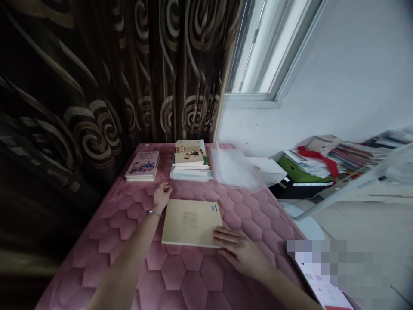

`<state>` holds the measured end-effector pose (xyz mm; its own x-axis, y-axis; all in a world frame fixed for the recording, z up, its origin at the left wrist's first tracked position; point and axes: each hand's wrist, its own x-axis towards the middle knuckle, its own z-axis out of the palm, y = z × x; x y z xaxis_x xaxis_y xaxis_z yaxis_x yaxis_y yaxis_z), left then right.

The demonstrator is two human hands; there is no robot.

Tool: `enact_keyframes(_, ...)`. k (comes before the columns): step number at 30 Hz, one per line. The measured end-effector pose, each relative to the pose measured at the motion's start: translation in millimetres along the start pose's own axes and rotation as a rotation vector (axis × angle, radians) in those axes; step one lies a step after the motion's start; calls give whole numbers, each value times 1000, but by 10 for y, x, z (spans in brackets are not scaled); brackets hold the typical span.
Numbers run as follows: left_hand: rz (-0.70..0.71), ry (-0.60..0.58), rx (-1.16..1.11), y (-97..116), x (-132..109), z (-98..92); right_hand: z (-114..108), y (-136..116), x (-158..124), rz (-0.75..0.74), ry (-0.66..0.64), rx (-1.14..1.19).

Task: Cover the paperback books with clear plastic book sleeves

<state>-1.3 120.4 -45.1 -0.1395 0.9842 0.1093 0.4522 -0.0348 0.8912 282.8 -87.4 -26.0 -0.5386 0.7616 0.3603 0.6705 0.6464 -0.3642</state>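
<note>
A beige book (190,224) lies flat on the pink quilted surface (203,267), with a barcode in its far right corner and a small block of text in the middle. My right hand (237,247) rests on its near right corner, fingers stretched out. Beyond the far left corner of that book is my left hand (161,194), a bracelet on its wrist. Its fingers are curled in and nothing shows between them. Further off are a short stack of books with an illustrated cover (143,165) and a taller mixed stack of books (190,159).
Clear plastic wrapping (237,168) lies right of the taller stack, beside a white box (267,170). Papers and a green bag (290,165) are piled off the right side. A patterned curtain (155,73) hangs behind. A lit phone-like screen (325,286) is at lower right.
</note>
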Motion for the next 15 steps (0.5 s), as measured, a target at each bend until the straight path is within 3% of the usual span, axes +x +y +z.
enact_keyframes(6,45,11,-10,-29,-154,-164,-21,53,63,-50,-27,6)
enact_keyframes(15,227,-179,-37,-56,-638,-406,-83,50,47,-103,29,-125)
